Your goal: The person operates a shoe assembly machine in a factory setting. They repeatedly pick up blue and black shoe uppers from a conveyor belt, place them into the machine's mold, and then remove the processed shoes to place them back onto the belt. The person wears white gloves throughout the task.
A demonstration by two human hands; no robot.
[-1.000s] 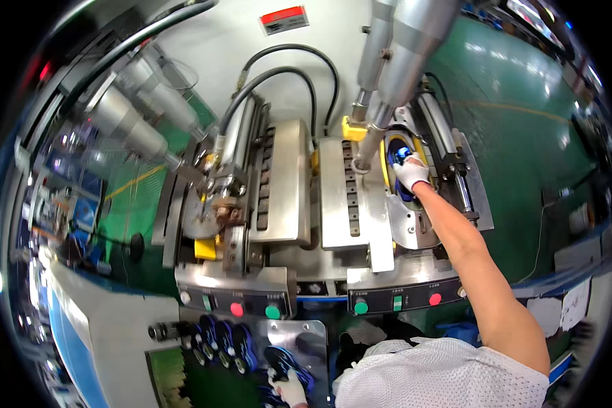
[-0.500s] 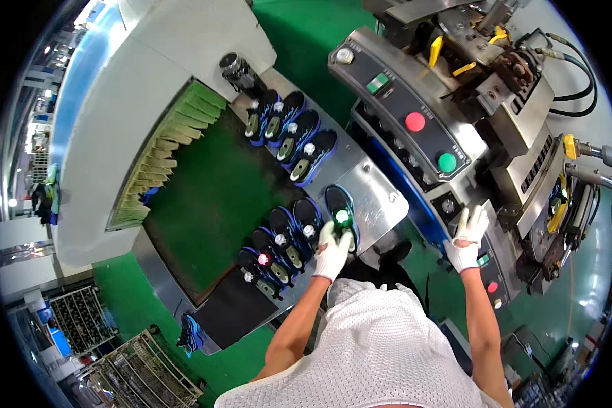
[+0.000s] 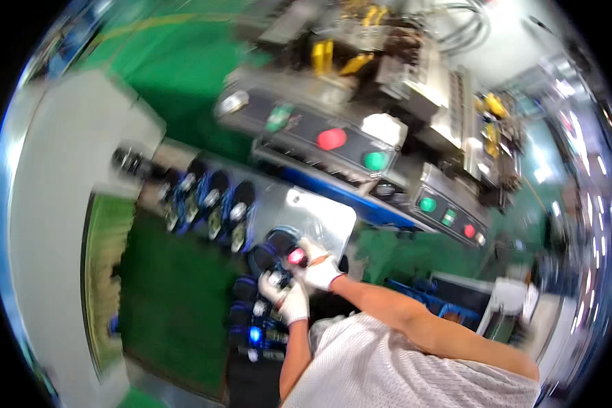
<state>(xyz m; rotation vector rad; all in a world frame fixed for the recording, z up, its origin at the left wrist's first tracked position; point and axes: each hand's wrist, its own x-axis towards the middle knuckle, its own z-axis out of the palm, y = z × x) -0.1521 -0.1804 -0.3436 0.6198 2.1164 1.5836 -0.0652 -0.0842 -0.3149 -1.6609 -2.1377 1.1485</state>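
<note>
Both my hands wear white gloves and are close together over dark blue shoes at the near end of a metal-edged bench. My right hand [image 3: 319,266] has its fingers closed on the heel part of a shoe [image 3: 283,238], beside a glowing red light. My left hand [image 3: 285,299] grips the neighbouring shoe [image 3: 260,258] near its white light. Motion blurs both hands, and they cover the shoes' heel ends. More shoes [image 3: 243,311] lie in a row just left of my left hand, one with a blue light.
Another row of dark shoes [image 3: 214,200] and a black bottle [image 3: 134,162] stand farther along the metal bench [image 3: 326,216]. Ahead is a press machine with a button panel [image 3: 306,129]; a second panel [image 3: 449,211] sits to the right. A pale housing with green flaps [image 3: 109,272] is at left.
My right hand has come from beside the machine's lower panel to the shoes. My left hand is at the neighbouring shoe instead of the end one. The whole view has swung to the right.
</note>
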